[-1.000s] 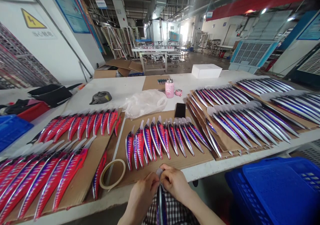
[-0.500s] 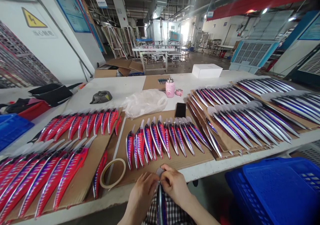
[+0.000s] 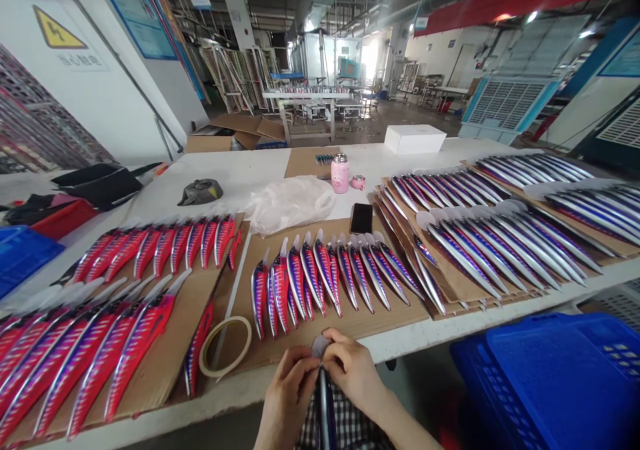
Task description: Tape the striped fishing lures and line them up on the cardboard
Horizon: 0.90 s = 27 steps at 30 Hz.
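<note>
Low in the head view, a dark, shiny fishing lure points down over a checked cloth, its clear rounded lip at the top. My left hand pinches near the base of that lip. From the other side, my right hand closes on the same spot, fingertips almost meeting the left ones. What exactly lies between the fingertips is too small to make out. Just beyond my hands, a row of purple and red lures lies on cardboard.
Red lures cover cardboard on the left, beside a tape roll. Silver-purple lures lie on stacked cardboard at right. A phone, plastic bag and pink bottle stand farther back. A blue crate is at lower right.
My left hand has shifted slightly right, and its fingers are bent higher at the lip. The lure has turned a little in my hands; the right hand stays nearly still.
</note>
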### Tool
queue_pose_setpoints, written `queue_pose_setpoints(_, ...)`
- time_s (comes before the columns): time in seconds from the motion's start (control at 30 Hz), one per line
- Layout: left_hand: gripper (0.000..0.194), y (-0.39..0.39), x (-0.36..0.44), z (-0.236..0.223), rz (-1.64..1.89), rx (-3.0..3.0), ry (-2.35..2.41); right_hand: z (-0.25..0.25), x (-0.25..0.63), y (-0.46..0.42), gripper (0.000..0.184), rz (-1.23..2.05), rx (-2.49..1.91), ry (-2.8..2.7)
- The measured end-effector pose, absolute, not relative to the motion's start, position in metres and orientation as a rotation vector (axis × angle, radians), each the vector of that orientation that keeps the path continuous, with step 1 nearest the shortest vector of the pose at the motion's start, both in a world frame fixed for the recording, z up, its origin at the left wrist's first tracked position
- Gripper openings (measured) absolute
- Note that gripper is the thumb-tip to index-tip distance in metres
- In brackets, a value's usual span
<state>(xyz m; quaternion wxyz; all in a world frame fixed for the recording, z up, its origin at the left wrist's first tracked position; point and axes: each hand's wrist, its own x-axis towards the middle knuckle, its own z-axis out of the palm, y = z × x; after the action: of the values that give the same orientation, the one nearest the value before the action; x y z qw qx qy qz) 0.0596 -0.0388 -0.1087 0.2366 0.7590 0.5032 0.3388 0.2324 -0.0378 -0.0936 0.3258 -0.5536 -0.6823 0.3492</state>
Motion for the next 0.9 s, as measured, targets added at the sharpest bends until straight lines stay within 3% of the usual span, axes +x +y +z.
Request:
queue_pose_setpoints(0.2,0.022,-0.036,0.065,-0.100,0.880,2.111,1.382,-0.091,0.235,-0.039,0.026,0.933,-1.474,-1.779)
queue_pose_setpoints(0.33,0.019,-0.034,0.064,-0.099,0.890,2.153,1.329,-0.083,0.240,-0.039,0.043,0.920,-1.388,-1.971)
queue_pose_setpoints(0.5,0.016,-0.034,0.061,-0.101,0.897,2.165,1.339,-0.083,0.240,-0.036,0.018,0.977,-1.465,-1.898)
queue_pose_setpoints(0.7,0.015,-0.034,0.061,-0.101,0.885,2.149,1.348,-0.080,0.242,-0.038,0.013,0.993,-1.414,-1.889)
queue_pose_setpoints(0.9,0.015,-0.034,0.060,-0.102,0.881,2.139,1.342,-0.078,0.242,-0.036,0.024,0.971,-1.384,-1.857)
